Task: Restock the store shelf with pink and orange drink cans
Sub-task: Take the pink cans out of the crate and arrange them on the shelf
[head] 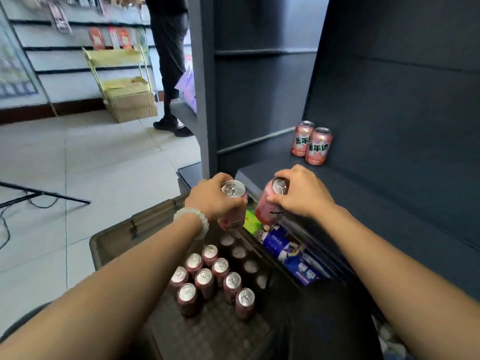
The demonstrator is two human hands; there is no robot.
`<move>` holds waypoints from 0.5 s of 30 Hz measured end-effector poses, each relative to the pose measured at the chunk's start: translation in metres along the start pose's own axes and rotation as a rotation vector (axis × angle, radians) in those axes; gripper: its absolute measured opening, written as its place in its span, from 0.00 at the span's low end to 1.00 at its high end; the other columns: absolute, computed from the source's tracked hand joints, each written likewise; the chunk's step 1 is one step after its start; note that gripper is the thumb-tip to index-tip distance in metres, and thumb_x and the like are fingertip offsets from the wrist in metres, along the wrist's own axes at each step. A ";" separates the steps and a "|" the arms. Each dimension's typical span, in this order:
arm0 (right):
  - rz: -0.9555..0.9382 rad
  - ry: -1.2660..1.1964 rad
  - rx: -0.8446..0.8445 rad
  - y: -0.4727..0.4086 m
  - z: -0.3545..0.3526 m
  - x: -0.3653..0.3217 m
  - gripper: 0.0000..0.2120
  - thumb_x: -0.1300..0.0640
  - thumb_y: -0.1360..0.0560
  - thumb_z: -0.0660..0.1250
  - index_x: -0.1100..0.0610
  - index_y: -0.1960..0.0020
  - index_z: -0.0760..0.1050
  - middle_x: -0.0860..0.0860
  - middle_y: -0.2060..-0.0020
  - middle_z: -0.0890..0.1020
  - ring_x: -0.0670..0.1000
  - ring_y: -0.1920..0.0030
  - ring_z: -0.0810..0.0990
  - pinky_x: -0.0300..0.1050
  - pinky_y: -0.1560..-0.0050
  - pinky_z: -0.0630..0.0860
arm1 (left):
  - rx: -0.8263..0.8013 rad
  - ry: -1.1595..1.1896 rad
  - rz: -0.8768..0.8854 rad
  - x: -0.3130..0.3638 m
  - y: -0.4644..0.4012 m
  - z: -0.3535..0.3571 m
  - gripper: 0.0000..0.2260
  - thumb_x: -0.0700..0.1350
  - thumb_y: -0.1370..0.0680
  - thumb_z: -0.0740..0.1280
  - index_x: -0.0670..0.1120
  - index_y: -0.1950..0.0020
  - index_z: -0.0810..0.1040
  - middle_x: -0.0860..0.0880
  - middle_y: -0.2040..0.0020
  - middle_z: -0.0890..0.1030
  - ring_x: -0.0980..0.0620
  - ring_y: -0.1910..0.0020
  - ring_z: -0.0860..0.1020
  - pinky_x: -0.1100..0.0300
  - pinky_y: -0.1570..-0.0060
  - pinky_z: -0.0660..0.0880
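- Way off to the left of both hands there's a yellow rack [118,74] on the floor against the wall, with a cardboard box [133,106] at its base.
- Behind the hands, further down the aisle, a person [168,61] in dark clothes stands next to the shelf end.
- Left hand [211,197] has its fingers curled around a pink can [232,203], gripping near the top rim. That can is pretty much upright, held above the crate. There's a white bead bracelet [193,220] on that wrist.
- Right below and toward the camera from the left hand is the crate [111,242], with a bunch of cans [207,279] standing in it, silver tops up, packed close together.
- Right hand [302,193] is wrapped over a second can [270,203] from the top, thumb on the near side. This one's tilted, top leaning toward the shelf, just beside the left hand's can but I can't tell if they touch.
- Under the right hand, on a lower level, some blue packs [291,252] lie on their sides.
- Up and right of the right hand, the dark shelf [363,203] already has two shelf cans [311,142] standing upright, touching each other, back by the rear panel.
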State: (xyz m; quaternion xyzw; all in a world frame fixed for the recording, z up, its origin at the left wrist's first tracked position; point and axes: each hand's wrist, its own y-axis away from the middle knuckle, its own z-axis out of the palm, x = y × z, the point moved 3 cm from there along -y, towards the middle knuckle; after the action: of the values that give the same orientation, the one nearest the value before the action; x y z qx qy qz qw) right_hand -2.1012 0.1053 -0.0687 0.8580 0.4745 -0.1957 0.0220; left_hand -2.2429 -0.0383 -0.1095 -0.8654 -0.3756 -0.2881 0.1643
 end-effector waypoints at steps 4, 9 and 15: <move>0.072 -0.016 0.069 -0.018 -0.034 0.030 0.29 0.45 0.33 0.74 0.51 0.35 0.73 0.54 0.38 0.75 0.57 0.39 0.74 0.48 0.40 0.71 | -0.002 0.028 0.090 0.047 -0.040 -0.003 0.19 0.61 0.35 0.73 0.59 0.48 0.73 0.52 0.48 0.81 0.49 0.48 0.78 0.52 0.46 0.77; 0.156 -0.006 0.098 -0.051 -0.048 0.073 0.28 0.44 0.34 0.74 0.49 0.35 0.74 0.53 0.38 0.74 0.56 0.38 0.73 0.48 0.39 0.72 | -0.015 -0.001 0.107 0.085 -0.094 0.019 0.22 0.67 0.42 0.68 0.63 0.51 0.70 0.53 0.51 0.81 0.49 0.50 0.78 0.53 0.48 0.76; 0.224 0.016 0.122 -0.103 -0.040 0.115 0.26 0.46 0.31 0.72 0.49 0.35 0.72 0.52 0.38 0.72 0.57 0.37 0.71 0.49 0.42 0.71 | -0.088 -0.022 0.130 0.100 -0.161 0.059 0.20 0.62 0.36 0.73 0.59 0.48 0.73 0.53 0.50 0.80 0.50 0.48 0.78 0.54 0.46 0.75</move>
State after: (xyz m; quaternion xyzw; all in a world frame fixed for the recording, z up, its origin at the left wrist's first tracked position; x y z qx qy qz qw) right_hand -2.1188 0.2633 -0.0577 0.9068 0.3631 -0.2136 -0.0125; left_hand -2.2856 0.1539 -0.0822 -0.8974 -0.3076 -0.2834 0.1404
